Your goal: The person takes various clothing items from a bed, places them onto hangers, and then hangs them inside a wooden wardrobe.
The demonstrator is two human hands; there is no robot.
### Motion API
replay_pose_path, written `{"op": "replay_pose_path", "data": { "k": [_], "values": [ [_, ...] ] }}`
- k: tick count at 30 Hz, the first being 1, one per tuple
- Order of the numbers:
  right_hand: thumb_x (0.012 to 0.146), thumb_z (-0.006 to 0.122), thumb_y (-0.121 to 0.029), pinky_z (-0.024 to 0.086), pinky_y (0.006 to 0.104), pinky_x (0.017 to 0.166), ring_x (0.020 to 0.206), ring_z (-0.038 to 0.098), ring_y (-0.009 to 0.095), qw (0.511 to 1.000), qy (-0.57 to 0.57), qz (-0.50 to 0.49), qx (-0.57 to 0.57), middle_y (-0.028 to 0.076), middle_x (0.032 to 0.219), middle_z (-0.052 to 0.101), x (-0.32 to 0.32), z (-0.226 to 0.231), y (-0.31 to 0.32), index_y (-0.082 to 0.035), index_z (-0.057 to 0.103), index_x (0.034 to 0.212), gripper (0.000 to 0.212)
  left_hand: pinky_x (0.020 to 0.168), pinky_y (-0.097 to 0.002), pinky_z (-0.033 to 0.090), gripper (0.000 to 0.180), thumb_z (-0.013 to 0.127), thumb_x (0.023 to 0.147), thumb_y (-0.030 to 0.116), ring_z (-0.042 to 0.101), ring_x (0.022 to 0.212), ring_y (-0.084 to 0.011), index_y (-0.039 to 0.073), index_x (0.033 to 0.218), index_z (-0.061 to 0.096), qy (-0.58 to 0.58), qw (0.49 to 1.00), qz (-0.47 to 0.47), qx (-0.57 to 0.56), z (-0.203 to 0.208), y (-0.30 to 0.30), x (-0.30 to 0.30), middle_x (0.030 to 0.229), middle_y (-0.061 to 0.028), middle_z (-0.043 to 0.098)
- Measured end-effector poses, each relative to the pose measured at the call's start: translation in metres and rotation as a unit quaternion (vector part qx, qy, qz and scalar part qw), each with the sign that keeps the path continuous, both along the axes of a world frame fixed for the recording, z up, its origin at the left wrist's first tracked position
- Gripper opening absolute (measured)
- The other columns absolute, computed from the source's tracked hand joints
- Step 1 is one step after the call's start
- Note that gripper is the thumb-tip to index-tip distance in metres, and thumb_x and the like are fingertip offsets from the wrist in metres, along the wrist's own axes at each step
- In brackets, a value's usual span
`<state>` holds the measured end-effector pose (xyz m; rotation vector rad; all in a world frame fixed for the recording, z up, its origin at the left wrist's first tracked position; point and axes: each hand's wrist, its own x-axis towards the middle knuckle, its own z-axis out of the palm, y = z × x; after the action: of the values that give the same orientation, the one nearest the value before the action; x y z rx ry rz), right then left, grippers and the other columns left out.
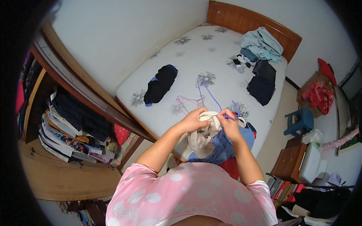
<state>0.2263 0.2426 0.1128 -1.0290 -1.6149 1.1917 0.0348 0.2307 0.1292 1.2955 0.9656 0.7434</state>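
A cream knitted garment (pixel 212 119) is bunched up in front of me at the near edge of the bed. My left hand (pixel 195 119) is closed on its ribbed edge. Beside it, my right hand (pixel 228 123) pinches a purple clothes hanger (pixel 215 101) together with the garment's edge; exactly how they meet is hidden by the fingers. Below my hands, the cream cloth hangs over a blue garment (pixel 230 145) with some dark red cloth by it. A pink and grey hanger (pixel 190 101) lies on the mattress just beyond my left hand.
The bed (pixel 203 56) has a flowered white cover. Folded black clothing (pixel 161 83) lies left, dark trousers (pixel 262 82) right, with socks (pixel 241 64) and a pale teal cloth (pixel 263 43) near the headboard. Stacked clothes (pixel 69 139) fill an open wardrobe at left. A blue stool (pixel 299 121) stands at right.
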Motion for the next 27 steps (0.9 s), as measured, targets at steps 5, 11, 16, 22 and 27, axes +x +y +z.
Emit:
{"op": "replay_pose_path", "data": {
  "k": [5, 11, 16, 22, 27],
  "values": [
    [0.085, 0.057, -0.017, 0.036, 0.0240, 0.055, 0.061, 0.040, 0.006, 0.996, -0.034, -0.082, 0.016, -0.002, 0.063, 0.047, -0.003, 0.002, -0.002, -0.003, 0.051, 0.075, 0.018, 0.082, -0.0373, 0.041, 0.036, 0.058, 0.062, 0.001, 0.050, 0.092, -0.0344, 0.002, 0.097, 0.051, 0.315, 0.838, 0.222, 0.387, -0.045, -0.003, 0.002, 0.090, -0.0150, 0.052],
    [0.086, 0.055, -0.016, 0.035, 0.0221, 0.059, 0.063, 0.039, 0.006, 0.995, 0.037, -0.092, -0.022, -0.004, 0.065, 0.044, 0.009, 0.003, 0.000, -0.005, 0.050, 0.074, 0.018, 0.076, -0.0354, 0.043, 0.025, 0.056, 0.070, 0.005, 0.052, 0.087, -0.0299, 0.005, 0.095, 0.053, 0.335, 0.907, 0.136, 0.217, -0.104, -0.017, -0.007, 0.091, -0.0125, 0.052],
    [0.086, 0.055, -0.017, 0.033, 0.0215, 0.060, 0.065, 0.037, 0.005, 0.988, 0.086, -0.123, -0.044, -0.005, 0.066, 0.043, 0.028, -0.013, 0.008, -0.006, 0.049, 0.072, 0.019, 0.072, -0.0332, 0.044, 0.022, 0.058, 0.075, 0.008, 0.055, 0.083, -0.0300, 0.005, 0.096, 0.053, 0.257, 0.924, 0.223, 0.173, -0.136, -0.014, -0.021, 0.089, -0.0128, 0.056],
    [0.084, 0.057, -0.016, 0.034, 0.0217, 0.059, 0.063, 0.039, 0.006, 0.986, 0.039, -0.139, -0.084, -0.005, 0.065, 0.045, 0.035, -0.038, 0.007, -0.005, 0.050, 0.072, 0.018, 0.077, -0.0251, 0.042, 0.024, 0.050, 0.082, 0.000, 0.053, 0.088, -0.0130, 0.004, 0.106, 0.048, -0.005, 0.946, 0.323, 0.013, -0.124, -0.002, -0.033, 0.094, -0.0041, 0.057],
    [0.085, 0.058, -0.016, 0.036, 0.0201, 0.060, 0.066, 0.042, 0.005, 0.981, 0.054, -0.067, -0.174, -0.004, 0.071, 0.048, 0.033, -0.041, -0.001, -0.005, 0.051, 0.076, 0.016, 0.076, -0.0231, 0.042, 0.025, 0.043, 0.083, 0.000, 0.052, 0.088, -0.0117, 0.005, 0.107, 0.047, -0.144, 0.902, 0.400, 0.072, -0.041, 0.018, -0.041, 0.096, -0.0050, 0.054]
  ]
}}
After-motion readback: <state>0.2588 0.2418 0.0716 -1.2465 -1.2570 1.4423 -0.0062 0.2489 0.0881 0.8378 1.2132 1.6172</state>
